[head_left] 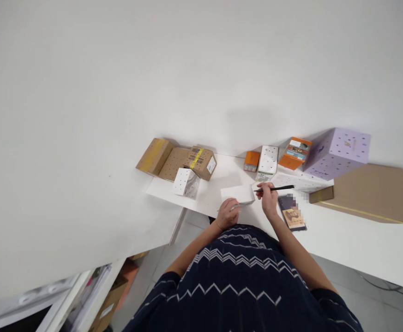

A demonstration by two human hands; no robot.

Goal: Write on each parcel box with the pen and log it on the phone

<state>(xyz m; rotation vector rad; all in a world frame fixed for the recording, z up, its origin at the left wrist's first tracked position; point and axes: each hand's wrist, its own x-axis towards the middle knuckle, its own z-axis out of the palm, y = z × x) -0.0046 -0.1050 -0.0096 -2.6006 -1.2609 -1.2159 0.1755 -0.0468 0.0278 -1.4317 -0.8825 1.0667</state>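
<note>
A plain white box [238,192] lies on the white table in front of me. My left hand [227,214] is closed around its near left edge, with the fingers bent over the top. A slim black pen [281,187] is pinched in my right hand [267,197], its thin tip pointing left, close to the box's right end. Whether the tip touches the box I cannot tell. Just right of my right wrist rests a phone or dark-covered notebook [292,212] with a picture on it, partly blurred.
To the left are a brown carton [201,162] with yellow tape, another brown carton [155,156] and a white dotted box [186,183]. Orange boxes [252,160], a tall white box [267,161], a lilac box [338,152] and a large cardboard box [377,193] stand along the wall.
</note>
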